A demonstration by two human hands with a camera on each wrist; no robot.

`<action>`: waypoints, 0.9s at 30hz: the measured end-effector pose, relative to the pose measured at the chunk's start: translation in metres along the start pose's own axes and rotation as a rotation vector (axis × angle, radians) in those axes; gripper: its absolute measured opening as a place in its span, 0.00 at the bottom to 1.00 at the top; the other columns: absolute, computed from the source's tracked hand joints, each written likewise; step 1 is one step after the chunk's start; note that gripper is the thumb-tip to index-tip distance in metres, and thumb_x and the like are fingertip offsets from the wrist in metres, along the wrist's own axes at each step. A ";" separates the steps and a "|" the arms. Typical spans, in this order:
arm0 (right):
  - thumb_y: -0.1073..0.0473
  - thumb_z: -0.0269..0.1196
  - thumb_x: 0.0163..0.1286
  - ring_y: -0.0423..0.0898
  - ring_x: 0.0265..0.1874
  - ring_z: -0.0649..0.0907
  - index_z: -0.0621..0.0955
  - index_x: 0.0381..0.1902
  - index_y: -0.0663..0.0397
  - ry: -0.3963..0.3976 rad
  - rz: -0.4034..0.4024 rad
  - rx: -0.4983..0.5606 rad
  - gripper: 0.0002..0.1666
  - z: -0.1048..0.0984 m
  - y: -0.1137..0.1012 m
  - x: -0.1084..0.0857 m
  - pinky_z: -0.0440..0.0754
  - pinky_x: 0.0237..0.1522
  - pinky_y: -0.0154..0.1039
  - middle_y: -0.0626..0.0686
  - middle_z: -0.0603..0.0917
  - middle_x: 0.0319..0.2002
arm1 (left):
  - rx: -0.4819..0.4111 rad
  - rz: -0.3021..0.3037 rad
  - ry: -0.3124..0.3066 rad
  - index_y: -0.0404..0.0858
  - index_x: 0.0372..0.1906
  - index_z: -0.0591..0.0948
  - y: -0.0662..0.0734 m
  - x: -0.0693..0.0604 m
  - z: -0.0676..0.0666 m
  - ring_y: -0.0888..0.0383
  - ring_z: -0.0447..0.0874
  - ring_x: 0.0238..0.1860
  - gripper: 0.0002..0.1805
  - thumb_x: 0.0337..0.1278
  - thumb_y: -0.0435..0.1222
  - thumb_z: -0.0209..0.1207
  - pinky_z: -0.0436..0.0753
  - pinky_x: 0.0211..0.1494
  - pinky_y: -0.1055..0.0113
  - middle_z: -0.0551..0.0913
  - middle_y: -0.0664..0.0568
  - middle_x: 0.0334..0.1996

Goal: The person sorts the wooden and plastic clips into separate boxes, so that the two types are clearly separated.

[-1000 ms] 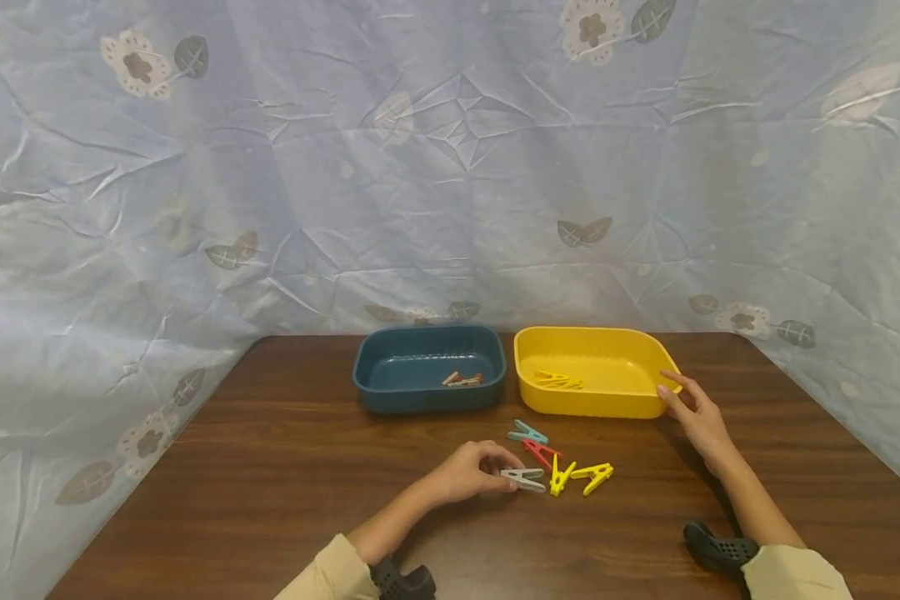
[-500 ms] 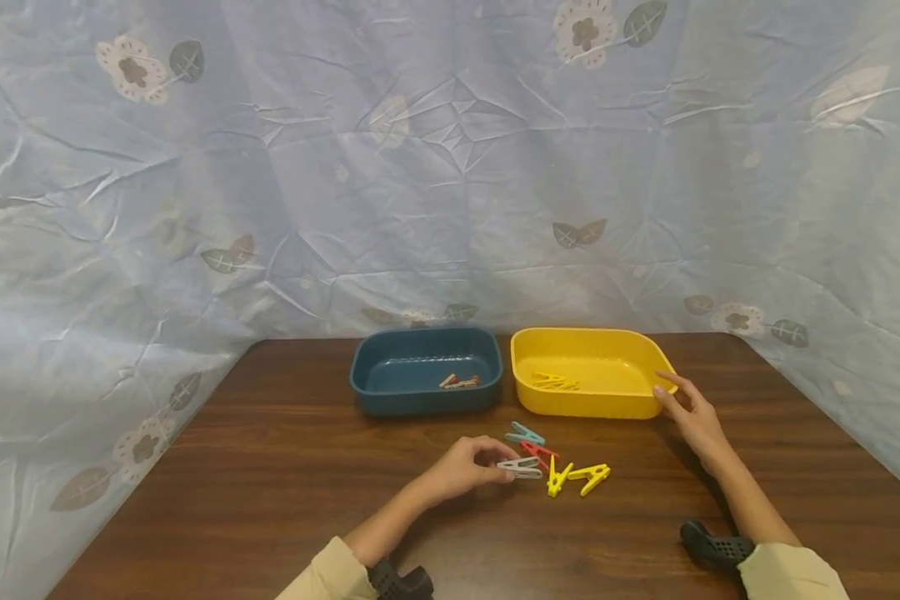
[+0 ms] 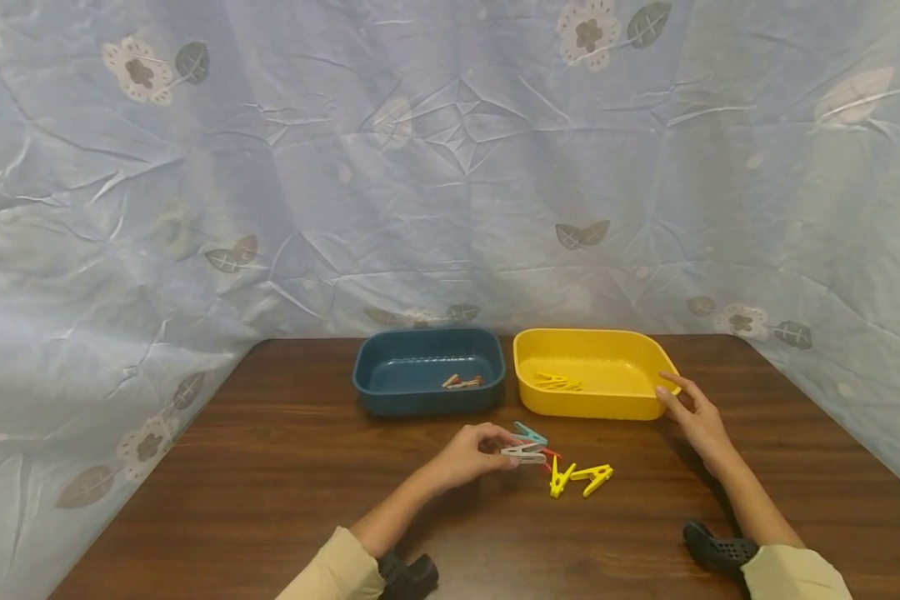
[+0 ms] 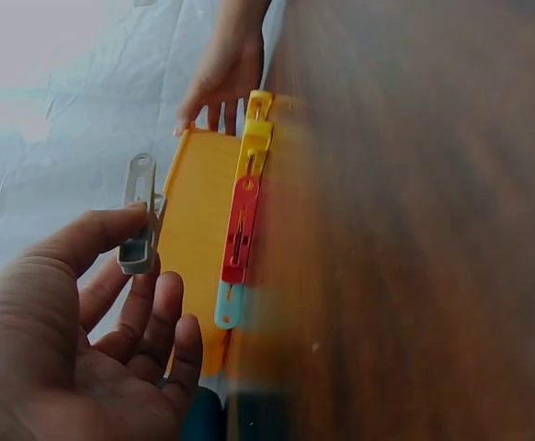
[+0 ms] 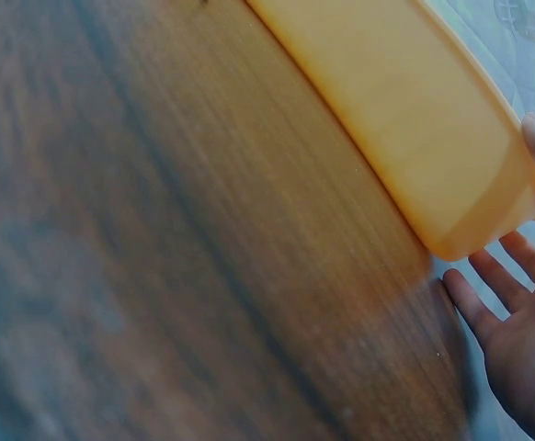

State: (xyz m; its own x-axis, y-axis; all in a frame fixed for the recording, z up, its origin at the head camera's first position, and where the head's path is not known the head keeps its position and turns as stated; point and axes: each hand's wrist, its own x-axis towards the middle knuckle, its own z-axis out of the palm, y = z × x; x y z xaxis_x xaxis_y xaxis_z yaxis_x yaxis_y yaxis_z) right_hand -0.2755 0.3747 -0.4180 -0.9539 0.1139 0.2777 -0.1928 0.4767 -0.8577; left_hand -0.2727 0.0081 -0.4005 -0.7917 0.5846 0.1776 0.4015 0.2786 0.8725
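Note:
My left hand (image 3: 468, 457) pinches a grey clothespin (image 3: 523, 453) between thumb and fingertips, lifted above the table. Beneath and behind it lie a light-blue clothespin (image 3: 529, 433) and a red clothespin (image 4: 241, 230), the red one partly covered in the head view. Just to the right rest two yellow clothespins, one upright-looking (image 3: 561, 477) and one lying sideways (image 3: 592, 477). At the back right stands a yellow bin (image 3: 607, 405) with several yellow clothespins (image 3: 557, 382) inside. My right hand (image 3: 697, 425) holds that bin's right front corner, thumb and a finger at the rim.
A dark blue bin (image 3: 420, 403) stands left of the yellow one, with several small wooden clothespins (image 3: 462, 382) in it. The brown wooden table (image 3: 285, 483) ends at a patterned cloth backdrop (image 3: 450, 208).
My left hand has raised the grey clothespin and carried it slightly away from me, over the red one. The right hand stays at the yellow bin's corner.

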 end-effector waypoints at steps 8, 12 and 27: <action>0.47 0.51 0.71 0.28 0.39 0.74 0.61 0.66 0.61 -0.003 0.007 0.000 0.34 0.000 0.001 0.000 0.74 0.39 0.23 0.57 0.72 0.47 | 0.029 0.018 0.008 0.35 0.41 0.83 0.007 0.009 -0.004 0.63 0.73 0.28 0.12 0.49 0.32 0.65 0.72 0.28 0.73 0.80 0.54 0.33; 0.48 0.51 0.71 0.31 0.38 0.75 0.62 0.66 0.62 0.006 0.003 0.001 0.33 0.000 0.002 0.001 0.74 0.39 0.24 0.57 0.73 0.42 | 0.042 0.038 0.008 0.32 0.41 0.82 0.031 0.009 -0.009 0.60 0.73 0.29 0.12 0.49 0.28 0.63 0.71 0.30 0.73 0.80 0.48 0.34; 0.48 0.50 0.72 0.25 0.41 0.72 0.60 0.67 0.60 -0.017 0.006 0.019 0.32 0.000 0.007 0.001 0.74 0.41 0.23 0.65 0.66 0.57 | 0.028 0.022 -0.022 0.31 0.46 0.80 0.059 0.033 -0.020 0.58 0.73 0.35 0.13 0.55 0.30 0.60 0.73 0.34 0.72 0.79 0.45 0.37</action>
State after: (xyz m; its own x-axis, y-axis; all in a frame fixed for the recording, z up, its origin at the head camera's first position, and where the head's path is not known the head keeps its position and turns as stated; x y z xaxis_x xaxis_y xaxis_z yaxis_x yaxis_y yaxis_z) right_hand -0.2782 0.3782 -0.4235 -0.9587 0.1021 0.2656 -0.1915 0.4590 -0.8675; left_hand -0.2844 0.0287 -0.3339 -0.7726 0.6069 0.1863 0.4314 0.2866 0.8555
